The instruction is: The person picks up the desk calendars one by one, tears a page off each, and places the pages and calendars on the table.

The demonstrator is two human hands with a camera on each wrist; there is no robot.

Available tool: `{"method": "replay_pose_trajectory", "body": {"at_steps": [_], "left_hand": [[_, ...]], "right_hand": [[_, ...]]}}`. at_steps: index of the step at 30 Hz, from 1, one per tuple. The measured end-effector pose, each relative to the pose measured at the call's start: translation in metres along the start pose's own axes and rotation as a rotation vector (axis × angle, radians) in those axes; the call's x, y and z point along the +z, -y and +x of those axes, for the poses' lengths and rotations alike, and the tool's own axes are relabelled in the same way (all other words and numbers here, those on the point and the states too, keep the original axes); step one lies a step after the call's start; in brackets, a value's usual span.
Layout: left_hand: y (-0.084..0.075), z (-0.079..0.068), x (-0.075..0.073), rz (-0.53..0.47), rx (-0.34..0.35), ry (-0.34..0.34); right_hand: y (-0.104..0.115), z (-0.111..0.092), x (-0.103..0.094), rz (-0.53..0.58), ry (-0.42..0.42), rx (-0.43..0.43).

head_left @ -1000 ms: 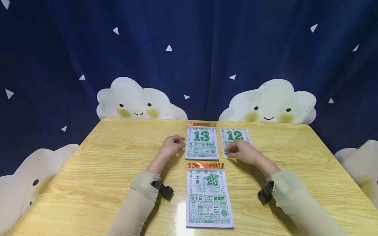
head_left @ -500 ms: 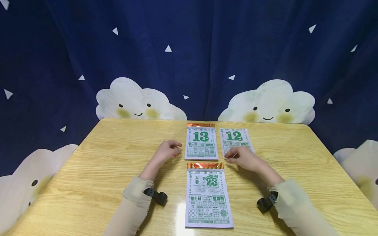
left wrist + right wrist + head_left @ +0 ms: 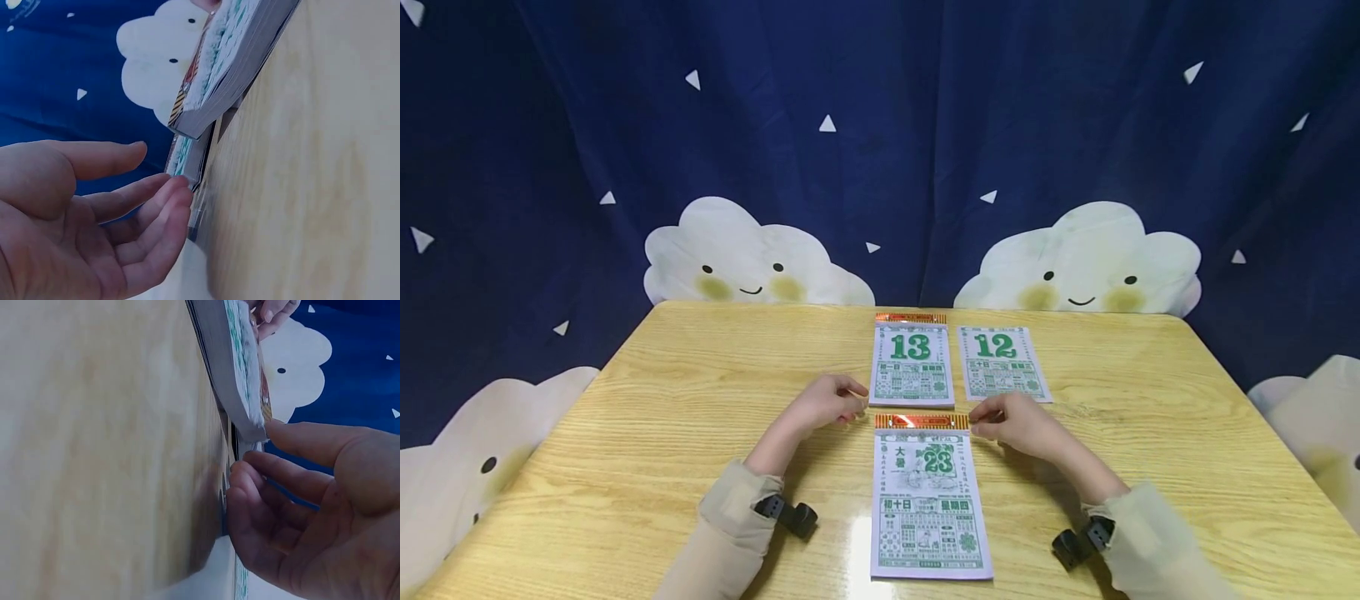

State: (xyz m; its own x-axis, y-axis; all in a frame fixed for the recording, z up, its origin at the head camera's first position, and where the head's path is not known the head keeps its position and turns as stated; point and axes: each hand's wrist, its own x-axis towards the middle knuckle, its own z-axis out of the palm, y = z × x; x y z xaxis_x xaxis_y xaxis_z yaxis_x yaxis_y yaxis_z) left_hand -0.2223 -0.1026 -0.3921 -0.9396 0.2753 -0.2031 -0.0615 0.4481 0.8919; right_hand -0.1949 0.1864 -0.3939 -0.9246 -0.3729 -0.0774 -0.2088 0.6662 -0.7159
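Using the 23 pad [image 3: 928, 500] as my datum: it lies flat on the table [image 3: 700, 417], its red header [image 3: 921, 422] at the far end. I have one hand at each end of that header.

Handling, my judgement: work both top corners as a pair. I'd match left and right in height and reach, thumb on the header face, fingertips low at the underside edge. Take the full stack thickness; a shallow pinch would probably peel just the top leaves. Equal pressure, or the pad yaws. I'd also mind the 13 pad [image 3: 912, 358], just beyond the header, since stray fingertips could nudge it. The 12 sheet [image 3: 1000, 358], beyond the 23 pad and to its right, looks thin and likely to slide if brushed.

Fingers vs pad: left hand [image 3: 823, 404] is just off the header's left end. Thumb well apart from the fingers, those softly bent, nothing held. The left wrist view has the near corner clear of the thumb, so no grip there. Right hand [image 3: 1018, 423] sits at the header's right end, thumb and index a narrow gap apart right at the corner, other fingers bent below. Right wrist view is dim and soft there: thumb may be touching the corner, can't confirm contact. I see no closed pinch on it.
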Motion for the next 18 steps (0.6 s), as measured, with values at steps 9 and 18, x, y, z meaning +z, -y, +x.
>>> {"method": "replay_pose_trajectory", "body": {"at_steps": [9, 18], "left_hand": [[-0.001, -0.013, 0.003, 0.074, 0.01, 0.094], [-0.005, -0.02, 0.009, 0.228, 0.023, 0.167]], "right_hand": [[0.004, -0.011, 0.009, 0.048, 0.008, 0.093], [0.011, -0.019, 0.013, -0.004, 0.014, 0.139]]}}
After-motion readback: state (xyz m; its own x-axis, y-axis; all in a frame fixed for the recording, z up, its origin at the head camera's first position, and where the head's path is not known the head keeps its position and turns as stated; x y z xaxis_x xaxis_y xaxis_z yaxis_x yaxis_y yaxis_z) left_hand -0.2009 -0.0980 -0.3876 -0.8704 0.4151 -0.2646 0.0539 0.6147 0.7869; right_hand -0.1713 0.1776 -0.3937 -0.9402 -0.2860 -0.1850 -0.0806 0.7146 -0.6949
